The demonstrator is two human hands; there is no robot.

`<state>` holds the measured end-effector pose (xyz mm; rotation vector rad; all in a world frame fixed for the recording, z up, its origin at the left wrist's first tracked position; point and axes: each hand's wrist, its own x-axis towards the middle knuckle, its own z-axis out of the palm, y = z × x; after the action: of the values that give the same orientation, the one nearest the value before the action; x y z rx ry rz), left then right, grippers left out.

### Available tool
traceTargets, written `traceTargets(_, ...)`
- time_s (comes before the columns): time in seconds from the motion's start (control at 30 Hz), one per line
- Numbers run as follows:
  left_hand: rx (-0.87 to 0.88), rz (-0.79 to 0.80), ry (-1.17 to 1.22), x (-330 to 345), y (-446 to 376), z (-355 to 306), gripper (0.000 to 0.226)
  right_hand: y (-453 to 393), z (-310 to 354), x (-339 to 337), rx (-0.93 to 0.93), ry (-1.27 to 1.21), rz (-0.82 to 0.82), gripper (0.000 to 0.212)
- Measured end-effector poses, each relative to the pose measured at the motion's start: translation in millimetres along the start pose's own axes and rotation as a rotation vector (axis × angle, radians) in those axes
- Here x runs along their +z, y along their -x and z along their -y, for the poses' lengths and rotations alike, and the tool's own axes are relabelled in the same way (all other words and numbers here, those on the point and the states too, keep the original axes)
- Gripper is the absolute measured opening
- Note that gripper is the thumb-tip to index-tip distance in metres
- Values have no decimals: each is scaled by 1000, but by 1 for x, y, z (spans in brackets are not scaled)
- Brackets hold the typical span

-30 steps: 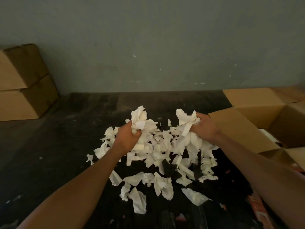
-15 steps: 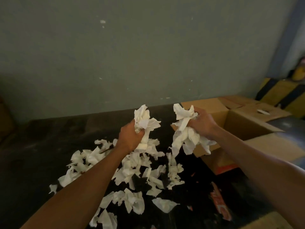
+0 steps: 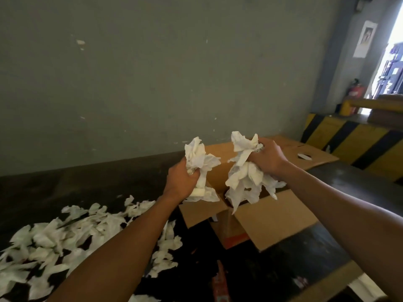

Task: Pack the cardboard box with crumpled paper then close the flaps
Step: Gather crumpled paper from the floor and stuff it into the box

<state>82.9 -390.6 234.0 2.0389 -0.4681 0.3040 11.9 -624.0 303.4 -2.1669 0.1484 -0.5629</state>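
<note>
Clutching a wad of crumpled paper in the left hand and a bigger bunch in the right hand, both grips hover above the open cardboard box; loose paper lies left of the box.

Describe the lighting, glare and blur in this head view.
Head view: dim overall; the doorway at upper right is blown out by daylight; the dark floor swallows detail; the paper pile at lower left is soft; wide-angle bending tilts the wall.
</note>
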Motion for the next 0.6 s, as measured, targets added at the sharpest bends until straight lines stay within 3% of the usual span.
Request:
traceTargets(0.23,-29,-25,34,59,-34,-22,36,-49,-35,-22,39,-31,6,12)
traceTargets(0.6,-35,27,21,132,-113,19,40,-133,-93,-4,117,6,8,15)
